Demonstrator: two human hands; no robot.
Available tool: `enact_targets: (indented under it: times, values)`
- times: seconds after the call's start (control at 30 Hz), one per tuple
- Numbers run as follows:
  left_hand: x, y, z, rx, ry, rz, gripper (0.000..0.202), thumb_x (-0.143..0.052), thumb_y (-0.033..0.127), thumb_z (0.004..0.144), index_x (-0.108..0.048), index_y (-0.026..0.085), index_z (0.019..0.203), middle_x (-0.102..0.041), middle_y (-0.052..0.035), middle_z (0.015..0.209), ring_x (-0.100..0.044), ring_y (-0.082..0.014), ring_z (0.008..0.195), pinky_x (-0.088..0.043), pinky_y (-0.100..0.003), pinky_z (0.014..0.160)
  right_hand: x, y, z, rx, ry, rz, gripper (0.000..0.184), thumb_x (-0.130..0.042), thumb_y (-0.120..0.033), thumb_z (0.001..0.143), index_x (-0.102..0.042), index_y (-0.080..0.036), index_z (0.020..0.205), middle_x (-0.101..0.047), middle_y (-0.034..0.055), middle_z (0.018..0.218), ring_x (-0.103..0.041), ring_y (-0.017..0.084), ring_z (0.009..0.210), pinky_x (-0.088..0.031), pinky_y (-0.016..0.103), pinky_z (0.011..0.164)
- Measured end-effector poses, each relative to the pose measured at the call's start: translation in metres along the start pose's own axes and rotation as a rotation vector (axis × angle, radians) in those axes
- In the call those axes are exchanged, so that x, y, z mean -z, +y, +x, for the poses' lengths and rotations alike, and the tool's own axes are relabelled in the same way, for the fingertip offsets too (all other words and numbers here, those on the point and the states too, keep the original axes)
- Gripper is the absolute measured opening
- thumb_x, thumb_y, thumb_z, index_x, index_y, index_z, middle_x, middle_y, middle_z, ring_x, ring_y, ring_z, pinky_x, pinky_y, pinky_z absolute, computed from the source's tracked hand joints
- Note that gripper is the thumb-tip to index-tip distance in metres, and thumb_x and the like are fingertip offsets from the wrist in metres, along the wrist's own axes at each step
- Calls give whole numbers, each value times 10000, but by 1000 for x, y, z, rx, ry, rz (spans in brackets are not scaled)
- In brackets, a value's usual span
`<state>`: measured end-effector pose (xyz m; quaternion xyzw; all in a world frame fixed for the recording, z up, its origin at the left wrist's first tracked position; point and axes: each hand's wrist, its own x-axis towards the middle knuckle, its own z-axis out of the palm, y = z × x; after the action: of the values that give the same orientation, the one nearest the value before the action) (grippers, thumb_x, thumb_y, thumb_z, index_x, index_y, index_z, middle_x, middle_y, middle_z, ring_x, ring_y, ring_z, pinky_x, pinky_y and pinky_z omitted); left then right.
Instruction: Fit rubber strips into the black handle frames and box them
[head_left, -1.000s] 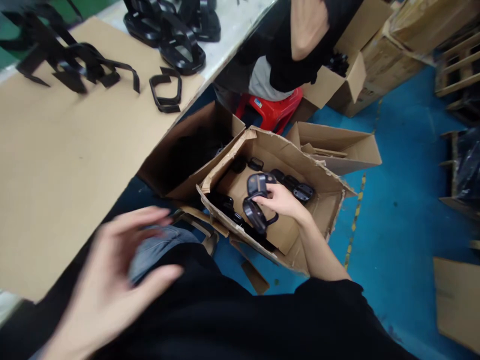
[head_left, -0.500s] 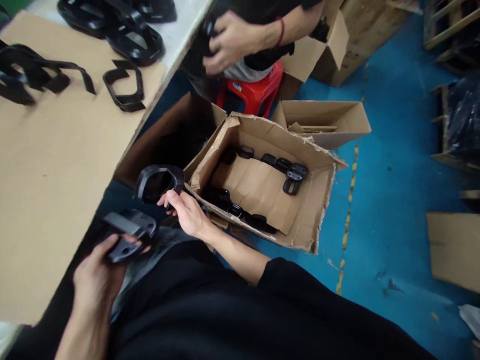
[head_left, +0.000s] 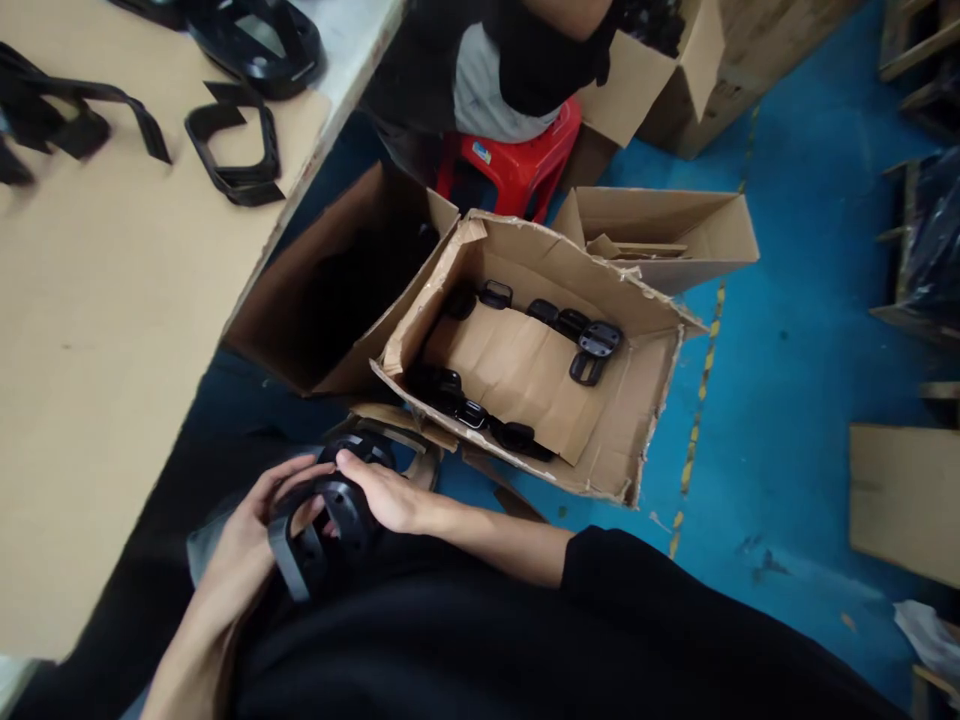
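Note:
Both my hands hold black plastic parts (head_left: 330, 520) together over my lap. My left hand (head_left: 251, 530) wraps round the lower part from the left. My right hand (head_left: 382, 495) presses on the upper part from the right, fingers curled over it. Just beyond them on the blue floor stands an open torn cardboard box (head_left: 637, 400) with several more black plastic parts (head_left: 589, 345) lying round a cardboard sheet inside.
A cardboard-covered table (head_left: 97, 300) lies to my left with black frame pieces (head_left: 232, 150) at its far end. Another person sits on a red stool (head_left: 510, 170) ahead. More cardboard boxes (head_left: 675, 230) stand on the blue floor behind and to the right.
My right hand brought a black part out of the box toward my lap. My left hand took one too. Now both hands have come together, pressing the two parts against each other.

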<state>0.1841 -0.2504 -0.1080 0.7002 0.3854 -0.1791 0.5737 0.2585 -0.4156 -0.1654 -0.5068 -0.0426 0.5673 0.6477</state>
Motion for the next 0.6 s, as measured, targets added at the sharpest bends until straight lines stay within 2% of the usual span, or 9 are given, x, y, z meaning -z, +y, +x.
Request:
enact_targets:
  times: [0.13, 0.23, 0.33, 0.4, 0.43, 0.47, 0.5, 0.57, 0.6]
  values:
    - [-1, 9, 3, -60, -161, 189, 717, -901, 573, 626, -709, 185, 1197, -769, -150, 1283, -717, -392, 1207, -575, -465, 1077, 7, -3, -9, -60, -70, 128, 515, -574, -686, 992, -788, -248, 1158, -772, 42, 1053, -707, 250, 1127, -510, 391, 1075]
    - [-12, 16, 6, -21, -230, 249, 707, -889, 526, 622, -701, 161, 1198, -797, -153, 1176, -747, -397, 1119, -582, -466, 1023, 23, -11, -26, -158, -171, 232, 456, -685, -619, 956, -772, -232, 1181, -767, 60, 1171, -698, 227, 1180, -520, 368, 1059]
    - [-27, 24, 6, -21, -357, 234, 546, -867, 443, 658, -718, 173, 1108, -811, -107, 1043, -770, -348, 993, -597, -378, 891, 64, -32, -47, -232, -370, 188, 472, -914, -510, 779, -791, -222, 1132, -768, 58, 1222, -722, 212, 1165, -553, 326, 1011]
    - [-32, 25, 6, -33, -428, 206, 419, -849, 415, 690, -722, 179, 1012, -799, -73, 943, -759, -301, 898, -578, -321, 801, 109, -54, -59, -316, -515, 107, 549, -933, -479, 759, -774, -214, 1212, -767, 84, 1270, -768, 232, 1098, -594, 369, 975]
    - [-32, 25, 7, -36, -437, 194, 378, -844, 417, 702, -716, 178, 965, -785, -59, 896, -743, -277, 844, -561, -302, 759, 136, -65, -64, -372, -440, 20, 531, -950, -400, 758, -778, -180, 1208, -795, 111, 1210, -790, 253, 1052, -609, 393, 958]
    - [-29, 23, 8, -37, -424, 183, 359, -839, 428, 714, -706, 177, 934, -768, -47, 856, -721, -254, 795, -543, -288, 725, 166, -75, -68, -439, -190, -95, 463, -985, -323, 714, -805, -132, 1095, -830, 122, 1052, -807, 267, 961, -631, 396, 911]
    - [-25, 19, 9, -36, -396, 171, 360, -837, 442, 722, -695, 178, 922, -751, -35, 827, -697, -235, 757, -526, -278, 698, 196, -82, -71, -455, 15, -159, 386, -950, -321, 775, -799, -94, 1049, -829, 133, 966, -807, 267, 920, -640, 399, 881]
    - [-13, 10, 13, -32, -306, 131, 398, -845, 469, 724, -676, 191, 953, -730, -13, 813, -664, -211, 726, -509, -266, 681, 253, -87, -77, -480, 352, -258, 311, -772, -378, 971, -765, -96, 1103, -808, 118, 1003, -793, 235, 915, -648, 406, 859]
    - [-7, 5, 14, -29, -250, 111, 419, -852, 480, 719, -670, 201, 974, -725, -6, 819, -657, -208, 730, -511, -266, 686, 278, -83, -80, -488, 561, -321, 295, -723, -377, 1011, -734, -125, 1164, -786, 94, 1084, -776, 216, 940, -651, 407, 855]
